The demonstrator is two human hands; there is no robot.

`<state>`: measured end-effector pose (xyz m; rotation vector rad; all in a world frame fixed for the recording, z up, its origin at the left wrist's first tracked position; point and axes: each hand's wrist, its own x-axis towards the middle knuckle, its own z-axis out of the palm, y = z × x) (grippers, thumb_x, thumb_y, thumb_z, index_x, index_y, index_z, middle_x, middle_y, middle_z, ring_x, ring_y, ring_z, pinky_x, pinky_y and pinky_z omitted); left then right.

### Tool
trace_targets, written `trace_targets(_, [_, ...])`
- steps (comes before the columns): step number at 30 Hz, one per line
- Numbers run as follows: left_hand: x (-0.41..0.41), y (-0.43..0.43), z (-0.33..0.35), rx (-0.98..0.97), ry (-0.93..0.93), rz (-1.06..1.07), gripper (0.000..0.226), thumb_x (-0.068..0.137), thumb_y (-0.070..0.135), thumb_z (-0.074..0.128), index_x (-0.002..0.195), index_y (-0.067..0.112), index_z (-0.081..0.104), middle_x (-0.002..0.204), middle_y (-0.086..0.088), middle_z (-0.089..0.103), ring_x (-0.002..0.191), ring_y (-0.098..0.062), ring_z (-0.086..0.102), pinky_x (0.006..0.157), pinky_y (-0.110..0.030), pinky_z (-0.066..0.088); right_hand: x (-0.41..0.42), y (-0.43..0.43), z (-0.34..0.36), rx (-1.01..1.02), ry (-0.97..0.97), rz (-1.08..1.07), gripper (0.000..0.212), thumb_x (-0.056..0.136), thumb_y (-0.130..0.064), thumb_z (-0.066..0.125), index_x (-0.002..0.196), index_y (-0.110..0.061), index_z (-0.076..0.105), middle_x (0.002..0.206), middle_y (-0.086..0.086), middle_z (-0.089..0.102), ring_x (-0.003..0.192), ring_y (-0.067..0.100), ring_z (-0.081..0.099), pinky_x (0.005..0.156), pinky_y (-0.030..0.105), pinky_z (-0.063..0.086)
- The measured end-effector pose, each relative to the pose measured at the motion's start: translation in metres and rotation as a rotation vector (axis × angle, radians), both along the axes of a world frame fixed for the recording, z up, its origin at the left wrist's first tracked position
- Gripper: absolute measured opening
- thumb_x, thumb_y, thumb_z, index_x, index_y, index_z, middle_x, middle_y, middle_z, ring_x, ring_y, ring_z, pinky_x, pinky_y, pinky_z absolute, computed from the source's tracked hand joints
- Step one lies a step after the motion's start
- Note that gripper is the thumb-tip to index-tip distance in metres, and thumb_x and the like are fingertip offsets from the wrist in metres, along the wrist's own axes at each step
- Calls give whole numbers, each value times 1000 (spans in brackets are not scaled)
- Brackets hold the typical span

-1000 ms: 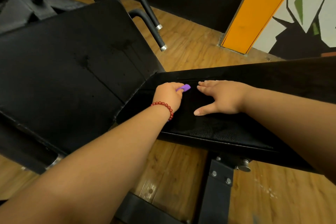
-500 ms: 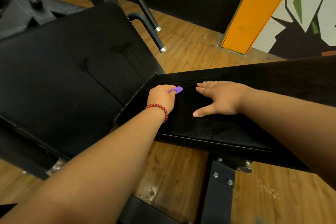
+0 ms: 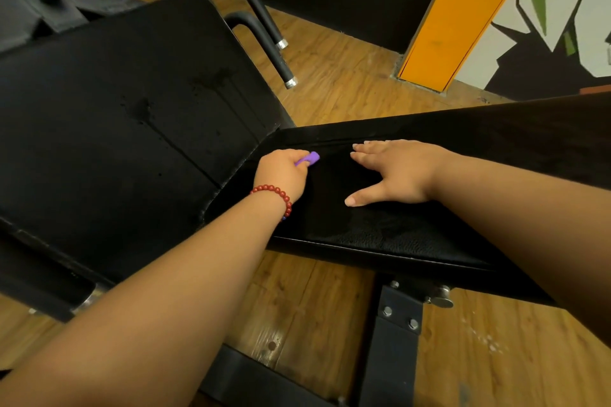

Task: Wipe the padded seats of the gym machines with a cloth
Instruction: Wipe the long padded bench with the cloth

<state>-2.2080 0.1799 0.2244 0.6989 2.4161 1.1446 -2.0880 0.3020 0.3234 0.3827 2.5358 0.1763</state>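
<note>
The black padded seat [image 3: 515, 139] runs from the centre to the right. A large black back pad [image 3: 115, 129] slopes up on the left. My left hand [image 3: 282, 175], with a red bead bracelet on the wrist, grips a small purple object [image 3: 310, 158] at the seat's left end, near the joint between the two pads. My right hand [image 3: 400, 172] lies flat on the seat with fingers straight and thumb spread. Under and in front of it is a rough-textured black patch [image 3: 383, 231]; I cannot tell whether it is a cloth or the pad's grain.
Two black bars with metal end caps [image 3: 287, 79] slant down behind the back pad. The seat's steel post with bolts [image 3: 396, 324] stands on the wooden floor [image 3: 330, 82]. An orange pillar [image 3: 456, 16] and a painted wall stand at the back right.
My left hand has slid a little to the left along the seat with the purple object. My right hand has stayed flat in the same place.
</note>
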Motion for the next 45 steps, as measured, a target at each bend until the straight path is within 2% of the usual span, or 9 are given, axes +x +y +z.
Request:
trace_targets(7, [13,0,3,95,16,-148,33,99,26,53,132,28,58,133,7,59,120,-8,52,97,-18,34,0,-2,-1,-10,-14,71,93,85,-73,38,155,-21,6,163,-4,-1,149,12,0,119,33,4])
trace_targets(11, [-7,-7,-7,31,8,-71,34,100,26,50,133,27,57,127,5,62,84,3,51,84,-16,35,0,-3,-1,-64,-23,90,84,89,-68,38,155,-27,8,162,-9,-1,149,11,1,119,34,6])
trace_targets(16, [-24,-20,-21,3,-26,44,32,100,23,49,131,24,60,124,0,64,101,-12,58,88,-20,39,-4,-2,-1,-82,-61,72,83,90,-67,38,155,-27,5,162,-10,-3,149,12,0,119,34,5])
trace_targets(20, [-21,-17,-18,27,-33,2,32,100,24,50,131,26,60,124,4,63,79,1,50,82,-19,40,-25,-11,-9,-104,-62,76,84,91,-64,41,156,-23,7,163,-6,1,149,12,3,119,32,7])
trace_targets(25, [-14,-5,-13,87,7,-79,31,98,26,55,127,27,62,124,10,62,86,2,56,84,-16,44,-38,-14,-26,-125,-9,75,84,91,-66,40,156,-22,9,163,-4,4,149,13,5,120,32,8])
trace_targets(33, [-28,-14,-21,1,-23,70,31,100,23,51,129,27,61,124,3,63,99,-8,58,89,-20,40,-38,-13,-27,-128,-5,71,85,89,-67,42,155,-23,10,163,-6,3,149,11,3,122,35,8])
trace_targets(36, [-18,-11,-16,45,-15,-45,31,99,26,53,128,30,61,123,7,64,87,1,58,85,-18,43,-39,-14,-28,-117,-7,77,86,89,-67,42,155,-23,9,163,-6,3,149,12,4,121,35,9])
trace_targets(38, [-20,-11,-17,48,3,-79,32,99,28,53,130,30,60,127,8,62,95,0,56,86,-16,38,-40,-14,-28,-124,-3,66,86,89,-67,44,155,-23,10,163,-6,4,149,12,5,121,35,10])
trace_targets(45, [-43,-25,-32,4,-62,76,32,100,24,50,131,27,59,120,4,63,91,-6,54,83,-22,42,-46,-15,-32,-96,34,72,90,83,-73,46,154,-25,19,162,-7,12,148,14,14,119,41,19])
